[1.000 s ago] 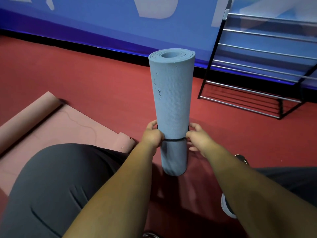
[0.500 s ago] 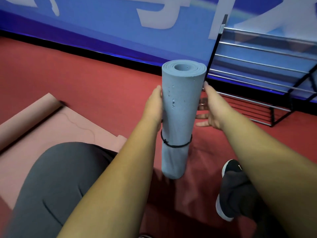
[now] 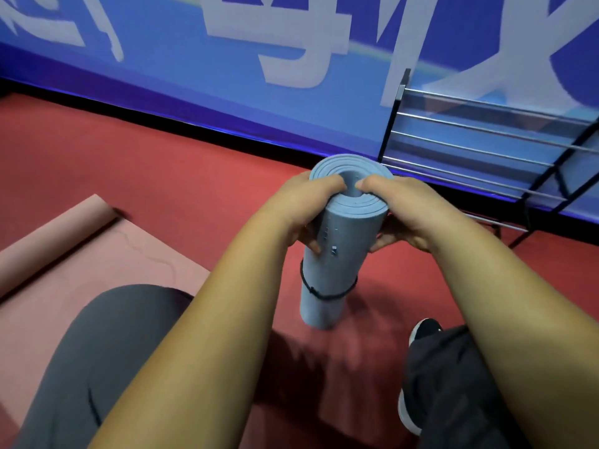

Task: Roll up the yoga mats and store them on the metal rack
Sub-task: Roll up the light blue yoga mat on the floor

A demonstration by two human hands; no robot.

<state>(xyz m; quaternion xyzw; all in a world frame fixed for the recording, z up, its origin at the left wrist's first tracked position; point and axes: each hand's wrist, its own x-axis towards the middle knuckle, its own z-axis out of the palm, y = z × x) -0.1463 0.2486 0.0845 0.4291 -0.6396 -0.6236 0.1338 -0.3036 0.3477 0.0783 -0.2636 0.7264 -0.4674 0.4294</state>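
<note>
Red floor (image 3: 162,163) meeting a blue wall (image 3: 194,89) with large white lettering (image 3: 291,43); my grey-trousered knee (image 3: 113,351) at lower left, my black shoe (image 3: 424,330) at lower right.

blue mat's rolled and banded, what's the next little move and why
Probably lift the blue mat and swing it right toward the metal rack: the black band circles the roll, the left hand and right hand grip its top end, and the rack's bars look bare.

Head-worn view, forward and down
</note>
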